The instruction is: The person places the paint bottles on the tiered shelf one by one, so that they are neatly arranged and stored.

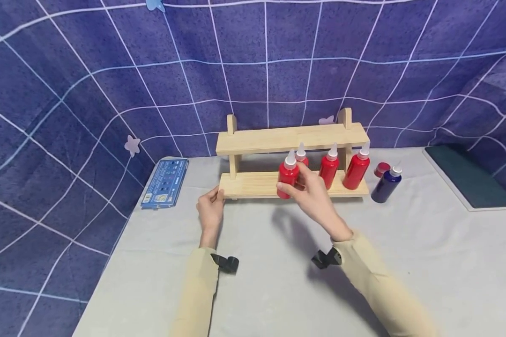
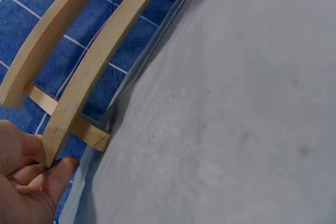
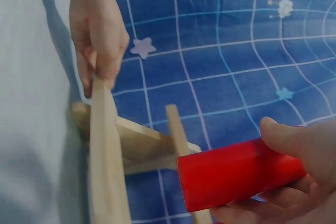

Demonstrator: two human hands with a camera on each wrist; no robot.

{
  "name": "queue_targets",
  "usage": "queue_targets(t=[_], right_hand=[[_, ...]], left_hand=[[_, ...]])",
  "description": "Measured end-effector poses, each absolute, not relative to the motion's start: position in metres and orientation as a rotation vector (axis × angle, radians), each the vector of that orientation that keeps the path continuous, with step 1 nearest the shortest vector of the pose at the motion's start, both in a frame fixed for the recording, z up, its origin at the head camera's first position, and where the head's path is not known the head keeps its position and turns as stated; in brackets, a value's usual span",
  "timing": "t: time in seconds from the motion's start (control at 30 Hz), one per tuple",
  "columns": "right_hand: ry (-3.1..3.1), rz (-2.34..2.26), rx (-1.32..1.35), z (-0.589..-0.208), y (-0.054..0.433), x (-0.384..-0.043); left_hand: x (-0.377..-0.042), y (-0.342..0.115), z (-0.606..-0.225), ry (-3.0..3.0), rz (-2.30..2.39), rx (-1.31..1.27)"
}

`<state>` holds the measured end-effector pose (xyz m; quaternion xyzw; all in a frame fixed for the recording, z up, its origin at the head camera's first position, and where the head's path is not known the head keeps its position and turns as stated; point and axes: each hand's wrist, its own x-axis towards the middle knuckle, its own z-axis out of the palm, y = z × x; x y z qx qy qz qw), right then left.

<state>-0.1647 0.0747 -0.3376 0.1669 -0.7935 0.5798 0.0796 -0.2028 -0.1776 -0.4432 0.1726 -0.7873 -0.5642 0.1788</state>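
Note:
A two-tier wooden rack (image 1: 253, 183) stands on the table. My left hand (image 1: 211, 210) holds the left end of its lower board, fingers and thumb about the edge in the left wrist view. In my right hand (image 1: 316, 199) is a red squeeze bottle (image 1: 287, 178) with a white nozzle, gripped between thumb and fingers at the front of the lower board. The right wrist view shows its base (image 3: 210, 182) off the board. Behind it, another red bottle (image 1: 301, 158) is partly hidden. Two more red bottles, one inner (image 1: 329, 169) and one outer (image 1: 356, 171), stand on the lower board's right half.
Right of the rack are a dark blue squeeze bottle (image 1: 385, 188) and a small red round container (image 1: 382, 169). A dark green book or board (image 1: 468, 175) lies farther right. At the left lies a flat blue box (image 1: 165, 182). A blue gridded curtain (image 1: 244, 79) hangs behind.

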Motion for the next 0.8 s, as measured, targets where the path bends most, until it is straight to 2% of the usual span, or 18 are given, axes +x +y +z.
queue_targets(t=[0.33, 0.8], right_hand=[[-2.383, 1.743, 0.514, -0.358, 0.045, -0.184], [-2.387, 1.721, 0.380, -0.377, 0.024, -0.209]], left_hand=[[-0.202, -0.178, -0.444, -2.213, -1.592, 0.481], [-0.200, -0.177, -0.443, -2.241, -1.560, 0.491]])
